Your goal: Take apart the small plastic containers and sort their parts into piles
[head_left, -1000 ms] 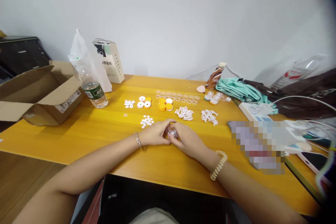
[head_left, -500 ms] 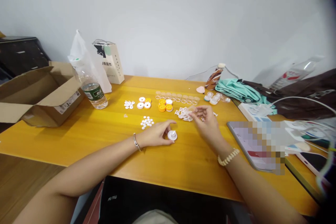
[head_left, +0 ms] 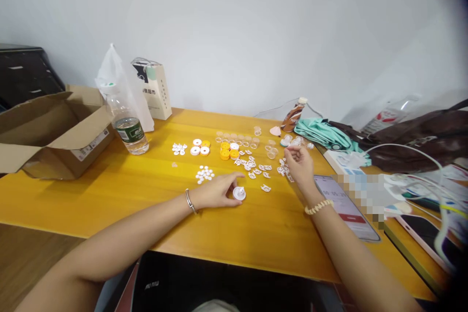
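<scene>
My left hand (head_left: 219, 191) rests low over the table, thumb and fingers around the edge of a white round plastic part (head_left: 239, 193) with a small post on top. To the right, my right hand (head_left: 300, 163) is raised with its fingers curled and the fingertips together; whatever they may hold is too small to make out. Beside it lie white openwork pieces (head_left: 266, 188), scattered over the table. Clear plastic cups (head_left: 254, 142) stand behind them, most in a row, a few apart. Small white discs (head_left: 204, 174) lie left of my left hand.
Yellow and white rings (head_left: 229, 151) and small white parts (head_left: 179, 148) sit mid-table. On the left stand a cardboard box (head_left: 69, 131) and a water bottle (head_left: 129, 131). A brown drink bottle (head_left: 293, 116), a teal cloth (head_left: 327, 134) and a phone (head_left: 347, 207) are at right.
My right hand has moved right, away from the white openwork pieces, which now lie more spread out. Several clear cups at the right end have left the row. My left hand keeps its hold.
</scene>
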Motion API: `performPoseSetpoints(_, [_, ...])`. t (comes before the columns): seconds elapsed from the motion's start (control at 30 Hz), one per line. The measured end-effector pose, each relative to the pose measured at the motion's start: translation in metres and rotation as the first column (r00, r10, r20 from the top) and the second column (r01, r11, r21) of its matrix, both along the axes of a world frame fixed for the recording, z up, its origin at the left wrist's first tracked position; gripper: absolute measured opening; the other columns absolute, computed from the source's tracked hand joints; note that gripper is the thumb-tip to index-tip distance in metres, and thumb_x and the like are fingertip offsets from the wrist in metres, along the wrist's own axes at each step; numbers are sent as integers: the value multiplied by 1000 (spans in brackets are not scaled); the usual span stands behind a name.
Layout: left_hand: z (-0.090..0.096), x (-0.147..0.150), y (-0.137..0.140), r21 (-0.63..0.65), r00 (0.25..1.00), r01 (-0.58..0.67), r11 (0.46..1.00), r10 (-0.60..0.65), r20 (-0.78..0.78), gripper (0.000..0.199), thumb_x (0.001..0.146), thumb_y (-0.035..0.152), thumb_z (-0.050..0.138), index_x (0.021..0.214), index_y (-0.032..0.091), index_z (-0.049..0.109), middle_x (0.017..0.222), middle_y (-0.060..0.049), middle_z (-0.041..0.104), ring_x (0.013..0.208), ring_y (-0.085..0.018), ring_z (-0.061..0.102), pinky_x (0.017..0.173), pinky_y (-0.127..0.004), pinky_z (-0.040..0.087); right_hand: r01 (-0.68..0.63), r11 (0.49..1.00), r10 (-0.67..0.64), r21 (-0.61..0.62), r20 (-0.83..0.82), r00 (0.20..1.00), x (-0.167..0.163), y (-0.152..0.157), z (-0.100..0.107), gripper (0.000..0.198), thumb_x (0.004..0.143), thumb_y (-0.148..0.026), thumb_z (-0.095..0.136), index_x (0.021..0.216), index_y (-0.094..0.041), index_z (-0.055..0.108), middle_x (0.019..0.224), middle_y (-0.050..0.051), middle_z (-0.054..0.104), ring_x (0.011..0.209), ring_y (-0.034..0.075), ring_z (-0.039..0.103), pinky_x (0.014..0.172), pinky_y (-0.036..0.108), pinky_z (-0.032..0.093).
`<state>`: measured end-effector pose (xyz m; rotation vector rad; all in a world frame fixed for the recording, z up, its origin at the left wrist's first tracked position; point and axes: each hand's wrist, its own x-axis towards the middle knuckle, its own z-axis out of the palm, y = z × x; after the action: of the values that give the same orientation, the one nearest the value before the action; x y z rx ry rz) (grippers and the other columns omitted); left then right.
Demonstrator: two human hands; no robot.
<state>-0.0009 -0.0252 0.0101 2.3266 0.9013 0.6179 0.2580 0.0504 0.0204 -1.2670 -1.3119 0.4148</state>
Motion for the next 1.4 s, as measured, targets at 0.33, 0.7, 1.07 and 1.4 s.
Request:
performPoseSetpoints(0.33, [0,2,-1,-4,1000,-11,1000,11,-4,62,71,32,63,126,22,36,89,-4,57,79,-17,54,73,-31,45,59,997,-66,49,163,985,11,16,26,22,79,-36,46,76,-16,54,67,1,56,58,11,50,56,24,42])
performPoseSetpoints(0.7, [2,1,-2,59,1000,19,998,-21,23,54,72,29,61,122,21,41,110,-9,56,96,-21,54,87,-35,42,178,937,52,-302,624,780,-25,165,33,29,70,-26,61,92,-6,61,88,15,65,79,20,59,71,30,42])
performPoseSetpoints(1.07, [-2,-3,3,29,998,50,998,-52,38,53,74,32,60,122,19,40,112,-10,55,101,-22,52,88,-36,42,209,868,235,-451,743,627,-27,202,20,43,65,-11,56,108,-8,59,104,15,64,92,23,59,75,26,42])
performPoseSetpoints(1.4, [-1,-2,2,76,997,58,995,-61,38,53,74,30,60,122,19,40,114,-10,55,104,-22,52,90,-37,41,3,864,437,-503,754,491,-11,143,42,34,70,-21,61,102,-13,57,95,8,64,78,16,59,66,22,44])
